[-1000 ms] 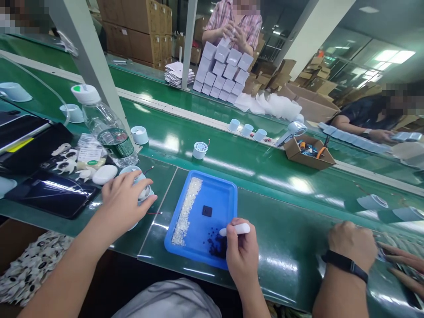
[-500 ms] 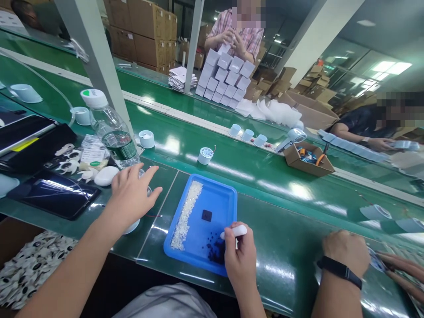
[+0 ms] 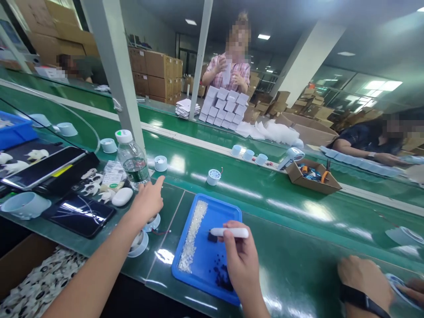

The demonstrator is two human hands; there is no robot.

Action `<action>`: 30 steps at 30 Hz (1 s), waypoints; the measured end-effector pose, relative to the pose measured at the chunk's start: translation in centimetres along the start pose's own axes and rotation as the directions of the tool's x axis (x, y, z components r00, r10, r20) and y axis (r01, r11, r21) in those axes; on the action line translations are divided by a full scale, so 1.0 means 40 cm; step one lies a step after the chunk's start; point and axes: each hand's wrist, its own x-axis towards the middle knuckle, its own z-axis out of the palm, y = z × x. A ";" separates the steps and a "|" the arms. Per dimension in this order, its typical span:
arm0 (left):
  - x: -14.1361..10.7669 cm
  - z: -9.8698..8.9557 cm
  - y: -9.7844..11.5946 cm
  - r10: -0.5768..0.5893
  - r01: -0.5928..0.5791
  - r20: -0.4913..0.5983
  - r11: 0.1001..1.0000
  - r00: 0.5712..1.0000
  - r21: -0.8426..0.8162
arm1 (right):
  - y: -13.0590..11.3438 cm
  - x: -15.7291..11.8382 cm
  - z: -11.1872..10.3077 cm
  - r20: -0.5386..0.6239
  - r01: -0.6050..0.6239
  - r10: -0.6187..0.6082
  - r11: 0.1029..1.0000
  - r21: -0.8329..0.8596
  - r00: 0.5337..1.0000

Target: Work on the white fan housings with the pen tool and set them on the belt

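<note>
The white pen [image 3: 233, 232] is pinched in the right hand [image 3: 243, 256], with its tip by a small black block [image 3: 212, 237] in the blue tray [image 3: 202, 270]. Black bits [image 3: 224, 279] lie at the tray's near right, and white bits [image 3: 192, 243] run down its left side. The left hand [image 3: 149, 201] is by some light blue cups [image 3: 141, 248], one finger out; I cannot tell if it grips anything. A clear bottle [image 3: 134, 164] stands just past it. Far off, a person [image 3: 245, 74] is behind piled white boxes [image 3: 225, 108].
</note>
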 end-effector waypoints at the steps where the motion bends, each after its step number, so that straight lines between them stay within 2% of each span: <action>1: 0.002 -0.004 -0.004 0.006 -0.008 -0.030 0.998 1.000 -0.062 | -0.011 -0.004 -0.002 -0.035 0.001 0.000 0.999 0.038 0.999; 5: -0.010 -0.031 -0.002 -0.040 -0.029 -0.172 0.924 0.984 -0.381 | -0.044 -0.009 -0.012 -0.114 0.023 -0.010 0.993 0.117 0.993; 8: -0.033 -0.047 0.017 -0.079 -0.068 -0.197 0.763 0.977 -0.643 | -0.057 -0.013 -0.018 -0.173 0.057 -0.032 0.988 0.143 0.984; 9: -0.042 -0.050 0.026 -0.079 -0.077 -0.179 0.683 0.981 -0.726 | -0.063 -0.017 -0.017 -0.187 0.081 -0.053 0.986 0.147 0.981; 10: -0.051 -0.051 0.037 -0.097 -0.057 -0.135 0.564 0.986 -0.823 | -0.071 -0.022 -0.015 -0.206 0.109 -0.076 0.982 0.154 0.976; 12: -0.071 -0.053 0.063 -0.163 0.085 0.051 0.207 0.985 -0.975 | -0.095 -0.033 -0.007 -0.257 0.151 -0.102 0.972 0.180 0.961; 14: -0.092 -0.051 0.092 -0.201 0.249 0.280 -0.163 0.939 -0.955 | -0.126 -0.044 0.007 -0.309 0.176 -0.101 0.958 0.225 0.946; 15: -0.103 -0.048 0.107 -0.195 0.296 0.351 -0.265 0.916 -0.918 | -0.140 -0.048 0.014 -0.318 0.181 -0.099 0.953 0.242 0.943; 17: -0.123 -0.040 0.133 -0.152 0.305 0.359 -0.292 0.921 -0.907 | -0.163 -0.053 0.026 -0.299 0.190 -0.111 0.950 0.250 0.948; 21: -0.154 -0.017 0.163 -0.022 0.229 0.240 -0.224 0.971 -0.947 | -0.169 -0.054 0.036 -0.248 0.175 -0.115 0.956 0.235 0.962; 26: -0.172 0.002 0.177 -0.020 0.183 0.188 -0.148 0.982 -0.972 | -0.154 -0.056 0.035 -0.233 0.174 -0.126 0.965 0.198 0.964; 30: -0.187 0.000 0.185 0.030 0.169 0.167 -0.112 0.986 -0.979 | -0.155 -0.056 0.035 -0.235 0.146 -0.093 0.965 0.218 0.967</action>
